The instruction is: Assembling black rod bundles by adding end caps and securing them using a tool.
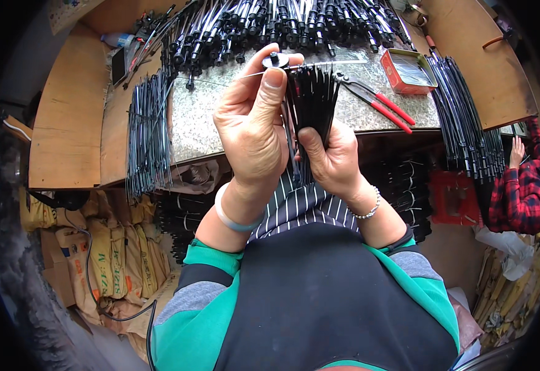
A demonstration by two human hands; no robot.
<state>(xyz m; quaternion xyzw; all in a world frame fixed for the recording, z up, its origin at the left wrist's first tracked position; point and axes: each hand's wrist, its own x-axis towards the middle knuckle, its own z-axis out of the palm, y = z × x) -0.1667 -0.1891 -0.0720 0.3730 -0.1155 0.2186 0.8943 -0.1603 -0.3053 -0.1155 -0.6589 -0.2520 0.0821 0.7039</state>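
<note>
Over the front edge of the bench, my left hand (251,120) is closed, its thumb and fingers pinching a small round black disc (275,60) with a knob on top. A thin wire (253,75) sticks out to the left of the disc. Beside it, my right hand (335,154) grips a bundle of thin black ribs (313,99), like umbrella ribs, held upright with the thumb across the lower part. The bundle's upper ends fan out close to the disc. Its lower ends are partly hidden by my hands.
Many black-and-silver rods (282,25) are heaped at the back of the metal-topped bench (199,117). Red-handled pincers (375,102) and a red tin (409,71) lie right. Rib bundles hang over the edge at left (148,133) and right (468,123). A co-worker's plaid sleeve (523,195) is far right.
</note>
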